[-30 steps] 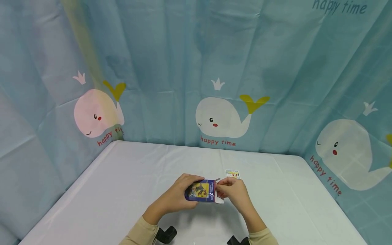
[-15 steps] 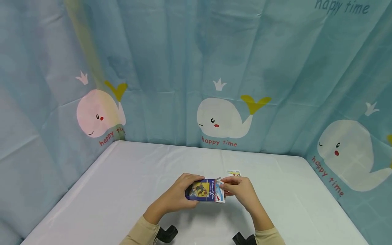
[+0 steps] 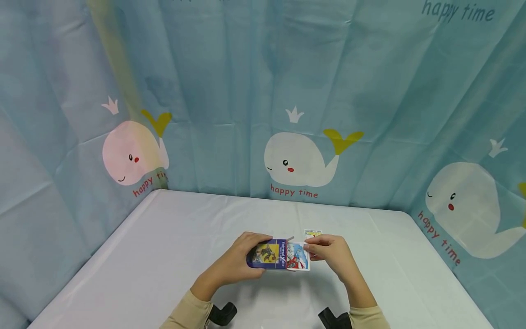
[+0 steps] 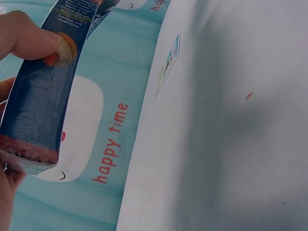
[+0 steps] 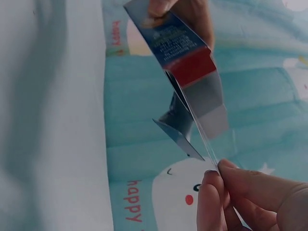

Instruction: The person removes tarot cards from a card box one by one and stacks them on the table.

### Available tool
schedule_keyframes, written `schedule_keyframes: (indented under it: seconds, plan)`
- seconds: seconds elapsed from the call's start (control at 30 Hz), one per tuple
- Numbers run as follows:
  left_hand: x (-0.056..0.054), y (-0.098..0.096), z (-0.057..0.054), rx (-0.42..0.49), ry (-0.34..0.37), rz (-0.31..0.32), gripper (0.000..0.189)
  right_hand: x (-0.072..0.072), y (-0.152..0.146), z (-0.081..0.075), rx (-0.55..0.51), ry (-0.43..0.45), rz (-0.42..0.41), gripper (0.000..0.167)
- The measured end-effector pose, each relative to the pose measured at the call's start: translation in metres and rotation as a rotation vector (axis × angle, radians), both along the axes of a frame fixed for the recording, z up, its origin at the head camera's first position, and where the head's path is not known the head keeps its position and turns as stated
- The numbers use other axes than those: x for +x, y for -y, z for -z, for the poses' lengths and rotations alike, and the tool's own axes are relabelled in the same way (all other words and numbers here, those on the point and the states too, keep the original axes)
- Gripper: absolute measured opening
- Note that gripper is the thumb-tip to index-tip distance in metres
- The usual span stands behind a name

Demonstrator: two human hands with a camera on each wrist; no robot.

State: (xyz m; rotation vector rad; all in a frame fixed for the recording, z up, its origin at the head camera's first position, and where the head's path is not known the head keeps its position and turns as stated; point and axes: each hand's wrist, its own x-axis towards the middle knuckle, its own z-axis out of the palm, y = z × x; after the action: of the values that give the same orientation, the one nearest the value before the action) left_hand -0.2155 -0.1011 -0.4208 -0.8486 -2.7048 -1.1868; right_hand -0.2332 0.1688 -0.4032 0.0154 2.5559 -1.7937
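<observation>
My left hand (image 3: 242, 260) grips a dark blue tarot card box (image 3: 269, 254) with a yellow picture on its face, held on its side above the table. The box's end flaps stand open toward the right. Out of that end sticks a tarot card (image 3: 297, 256) with a blue and red picture, roughly half drawn out. My right hand (image 3: 332, 251) pinches its outer edge between thumb and fingers. Seen edge-on in the right wrist view, the card (image 5: 204, 139) looks like a thin sheet or a few together. In the left wrist view, the thumb (image 4: 36, 38) presses the box's narrow side.
Another card (image 3: 313, 233) lies on the white table (image 3: 205, 219) just behind my right hand, partly covered by it. A light blue curtain (image 3: 222, 91) with whale prints rises behind the table. Black wrist mounts (image 3: 223, 314) sit under both forearms.
My right hand has moved right, away from the box, and the tarot card has slid out of the open end with it. My left hand and the box stay nearly in place.
</observation>
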Motion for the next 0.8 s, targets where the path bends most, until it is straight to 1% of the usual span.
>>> schedule_keyframes:
  seconds: [0.3,0.53,0.8]
  plan:
    - [-0.001,0.001,0.001,-0.003,-0.018,-0.007,0.073,-0.002,-0.015,-0.005,0.021,0.022,0.001,0.020]
    - [-0.001,0.001,0.001,-0.005,-0.013,-0.012,0.073,-0.003,-0.024,-0.006,0.024,0.012,-0.047,0.022]
    - [-0.002,0.002,0.002,-0.004,-0.004,-0.021,0.073,-0.004,-0.032,-0.009,0.053,0.035,-0.071,0.021]
